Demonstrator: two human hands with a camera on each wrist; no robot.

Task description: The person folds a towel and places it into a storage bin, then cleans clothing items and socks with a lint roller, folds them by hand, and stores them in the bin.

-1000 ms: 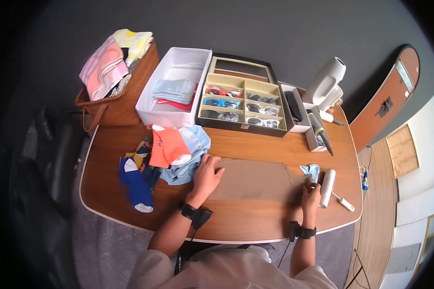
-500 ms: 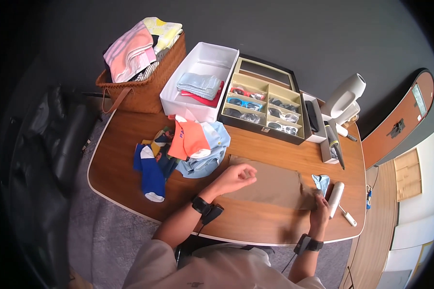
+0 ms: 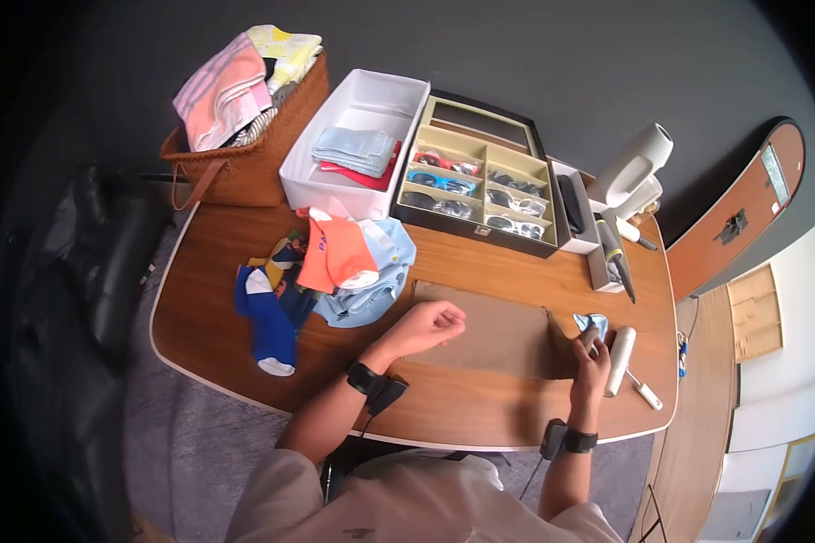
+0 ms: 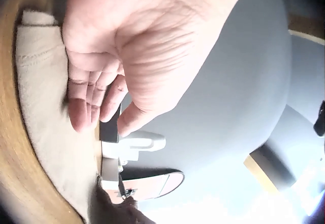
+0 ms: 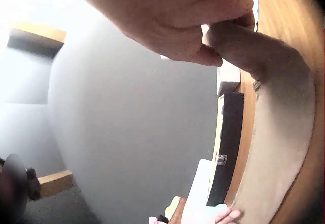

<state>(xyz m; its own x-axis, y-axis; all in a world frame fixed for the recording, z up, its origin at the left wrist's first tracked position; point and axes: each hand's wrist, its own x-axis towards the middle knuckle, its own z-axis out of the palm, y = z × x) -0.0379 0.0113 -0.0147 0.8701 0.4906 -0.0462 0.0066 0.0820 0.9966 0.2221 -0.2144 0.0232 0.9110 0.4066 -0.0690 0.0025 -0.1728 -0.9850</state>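
Observation:
A brown garment [image 3: 489, 330] lies flat in a long folded strip on the wooden table. At its right end my right hand [image 3: 590, 364] pinches the fabric between thumb and fingers; in the right wrist view that held end of the garment [image 5: 244, 46] is raised and bends down to the flat part. My left hand [image 3: 423, 328] is over the garment's left part, fingers loosely curled with nothing in them. In the left wrist view the garment [image 4: 43, 76] runs beneath the left fingers [image 4: 78, 114].
A light-blue scrap of cloth [image 3: 591, 322] and a white lint roller [image 3: 619, 362] are beside my right hand. Orange [image 3: 335, 253], light-blue and dark-blue clothes lie heaped at left. Behind stand a basket [image 3: 254, 181], a white bin [image 3: 299, 185] and a sunglasses case [image 3: 480, 237].
My left hand has come off the garment's left end and moved right, over it. The right hand keeps the right end and has raised it. The head view has shifted.

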